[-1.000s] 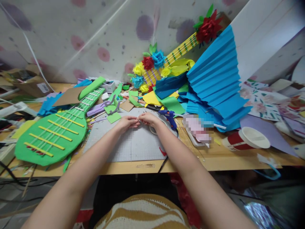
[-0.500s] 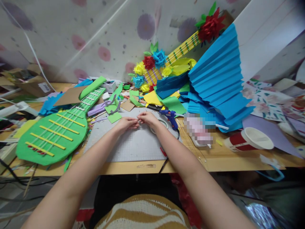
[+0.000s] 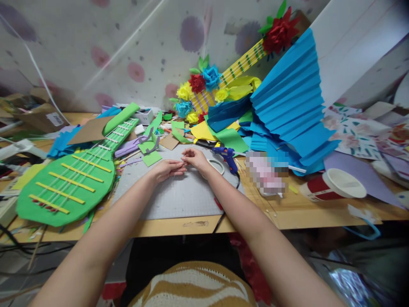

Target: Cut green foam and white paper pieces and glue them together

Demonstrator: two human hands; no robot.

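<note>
Over the grey cutting mat [image 3: 179, 200] my two hands meet at the fingertips. My left hand [image 3: 169, 169] has its thumb and index finger drawn together, the other fingers stretched alongside. Facing it, my right hand [image 3: 194, 158] is closed in a pinch. Whatever lies between the fingertips is too small to make out. Just right of my right wrist, a roll of tape [image 3: 217, 166] lies on the mat, partly covered by the arm. A blue glue gun [image 3: 228, 157] rests beyond it, its black cord running down to the table edge.
At left lies a green cardboard lute [image 3: 68, 183]. Paper scraps [image 3: 152, 158] crowd the mat's far edge. Behind leans a yellow guitar [image 3: 243, 64] with paper flowers. Pleated blue paper [image 3: 290, 102] stands at right, near a paper cup [image 3: 332, 185] and a blurred pink item [image 3: 265, 172].
The view has shifted slightly, so the lute sits a little further left and lower. My hands stay together at the fingertips, with the right fingers slightly more raised and bent.
</note>
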